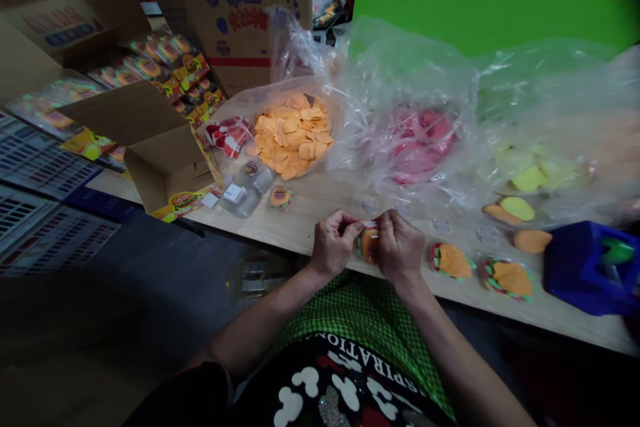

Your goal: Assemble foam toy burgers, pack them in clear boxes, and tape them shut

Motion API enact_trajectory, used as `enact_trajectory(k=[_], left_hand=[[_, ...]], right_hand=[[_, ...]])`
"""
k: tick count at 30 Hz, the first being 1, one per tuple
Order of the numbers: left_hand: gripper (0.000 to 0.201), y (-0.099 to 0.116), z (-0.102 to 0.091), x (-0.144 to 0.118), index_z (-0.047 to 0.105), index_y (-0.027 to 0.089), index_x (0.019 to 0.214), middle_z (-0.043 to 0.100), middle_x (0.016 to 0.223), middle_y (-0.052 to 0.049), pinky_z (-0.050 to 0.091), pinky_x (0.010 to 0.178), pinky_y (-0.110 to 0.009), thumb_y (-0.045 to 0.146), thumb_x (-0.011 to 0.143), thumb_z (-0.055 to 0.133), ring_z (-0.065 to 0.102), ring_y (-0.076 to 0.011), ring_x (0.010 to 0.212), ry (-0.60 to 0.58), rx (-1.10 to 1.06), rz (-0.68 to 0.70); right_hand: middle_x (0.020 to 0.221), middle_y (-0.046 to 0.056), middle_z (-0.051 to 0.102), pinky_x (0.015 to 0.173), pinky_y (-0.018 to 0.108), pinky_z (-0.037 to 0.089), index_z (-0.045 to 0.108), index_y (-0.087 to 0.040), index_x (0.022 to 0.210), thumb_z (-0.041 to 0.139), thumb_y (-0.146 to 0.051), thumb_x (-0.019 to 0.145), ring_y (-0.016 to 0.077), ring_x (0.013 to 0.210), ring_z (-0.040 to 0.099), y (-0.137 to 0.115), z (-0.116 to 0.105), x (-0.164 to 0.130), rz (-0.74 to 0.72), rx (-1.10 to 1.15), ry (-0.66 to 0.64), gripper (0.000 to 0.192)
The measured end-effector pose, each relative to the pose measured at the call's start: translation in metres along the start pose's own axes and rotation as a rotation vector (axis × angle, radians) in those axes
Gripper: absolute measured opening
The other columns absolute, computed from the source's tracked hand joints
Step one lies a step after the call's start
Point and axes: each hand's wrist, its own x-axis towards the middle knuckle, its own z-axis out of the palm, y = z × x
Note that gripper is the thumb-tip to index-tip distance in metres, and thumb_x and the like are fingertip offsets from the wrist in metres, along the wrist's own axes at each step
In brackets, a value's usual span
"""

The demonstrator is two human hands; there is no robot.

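Observation:
At the table's front edge, my left hand (334, 243) and my right hand (401, 245) meet over a small burger-shaped candy pack (370, 247). Thumb and forefinger of each hand pinch its top edge, where a narrow pale strip (370, 224) shows between the fingertips. My right fingers cover part of the pack. To the right lie two open burger pieces with orange tops, the nearer one (453, 261) and a farther one (509, 279), in clear shells. A finished-looking burger pack (281, 197) lies left of my hands, beside clear plastic cases (245, 190).
Behind are clear bags of orange discs (293, 133), pink pieces (423, 140) and yellow discs (533, 177). An open display box (170, 170) stands left, near a carton of packed burgers (165, 67). At right sits a blue device (575, 267). Loose orange discs (533, 241) lie by it.

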Motion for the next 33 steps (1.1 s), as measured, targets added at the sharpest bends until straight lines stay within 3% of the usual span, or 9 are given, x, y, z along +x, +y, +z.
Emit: enact_trajectory(k=[4,7,11,14,16,19,23,27,33], left_hand=[[0.018,0.007,-0.003,0.001,0.066,0.014,0.079,0.065,0.068,0.0,0.043,0.059,-0.022,0.031,0.083,0.067,0.055,-0.011,0.061,-0.082,0.003,-0.049],[0.019,0.015,-0.013,-0.006,0.068,0.014,0.086,0.067,0.076,-0.002,0.044,0.065,-0.022,0.032,0.086,0.063,0.057,-0.0118,0.068,-0.194,0.06,-0.047],[0.02,0.007,-0.035,-0.039,0.07,0.014,0.086,0.068,0.077,-0.002,0.042,0.065,-0.022,0.032,0.086,0.063,0.056,-0.0121,0.07,-0.355,0.196,-0.165],[0.018,-0.008,-0.046,-0.065,0.07,0.013,0.081,0.067,0.072,-0.002,0.041,0.062,-0.022,0.031,0.081,0.066,0.055,-0.012,0.066,-0.456,0.201,-0.335],[0.017,-0.015,-0.048,-0.076,0.071,0.013,0.081,0.068,0.074,-0.003,0.043,0.066,-0.023,0.03,0.08,0.068,0.056,-0.0128,0.069,-0.522,0.16,-0.361],[0.018,-0.021,-0.044,-0.084,0.071,0.014,0.088,0.071,0.085,-0.005,0.047,0.074,-0.025,0.03,0.08,0.071,0.061,-0.0143,0.078,-0.585,0.059,-0.363],[0.021,-0.025,-0.036,-0.088,0.069,0.013,0.087,0.069,0.081,-0.004,0.045,0.068,-0.024,0.033,0.082,0.072,0.058,-0.0126,0.071,-0.551,0.055,-0.433],[0.019,-0.017,-0.031,-0.086,0.07,0.014,0.09,0.07,0.086,-0.004,0.047,0.072,-0.025,0.032,0.085,0.069,0.06,-0.0137,0.076,-0.591,0.11,-0.302],[0.011,-0.009,-0.025,-0.084,0.071,0.015,0.084,0.067,0.084,-0.004,0.047,0.077,-0.027,0.022,0.087,0.063,0.062,-0.0152,0.081,-0.577,0.226,-0.049]], right_hand=[[0.054,0.001,0.052,0.055,0.029,0.031,0.048,-0.023,0.065,0.037,-0.04,0.092,0.0169,0.052,0.05,-0.001,-0.006,0.004,0.045,0.003,-0.03,0.034],[0.056,-0.001,0.051,0.055,0.028,0.033,0.048,-0.023,0.067,0.036,-0.042,0.094,0.0164,0.054,0.05,-0.004,-0.011,-0.01,0.056,0.049,-0.05,0.035],[0.06,-0.002,0.049,0.054,0.027,0.038,0.048,-0.023,0.074,0.037,-0.05,0.099,0.0157,0.055,0.049,0.002,-0.013,-0.07,0.121,0.164,-0.187,0.038],[0.065,-0.001,0.054,0.056,0.028,0.043,0.049,-0.023,0.079,0.034,-0.052,0.102,0.0166,0.058,0.052,0.015,-0.018,-0.115,0.174,0.22,-0.383,0.04],[0.07,0.0,0.056,0.058,0.029,0.045,0.048,-0.024,0.082,0.033,-0.052,0.103,0.0173,0.062,0.053,0.023,-0.026,-0.13,0.162,0.224,-0.514,0.039],[0.077,0.002,0.055,0.063,0.031,0.046,0.046,-0.025,0.083,0.031,-0.052,0.104,0.0183,0.068,0.053,0.035,-0.042,-0.129,0.063,0.177,-0.646,0.038],[0.082,0.003,0.052,0.066,0.032,0.046,0.044,-0.024,0.081,0.031,-0.049,0.105,0.0182,0.072,0.051,0.046,-0.063,-0.113,-0.045,0.074,-0.78,0.037],[0.079,0.0,0.05,0.063,0.03,0.043,0.041,-0.024,0.084,0.033,-0.048,0.106,0.0166,0.068,0.05,0.044,-0.073,-0.106,-0.05,0.071,-0.899,0.034],[0.076,0.0,0.051,0.061,0.029,0.039,0.04,-0.024,0.081,0.031,-0.043,0.107,0.0163,0.066,0.048,0.039,-0.067,-0.104,-0.134,0.088,-0.832,0.034]])
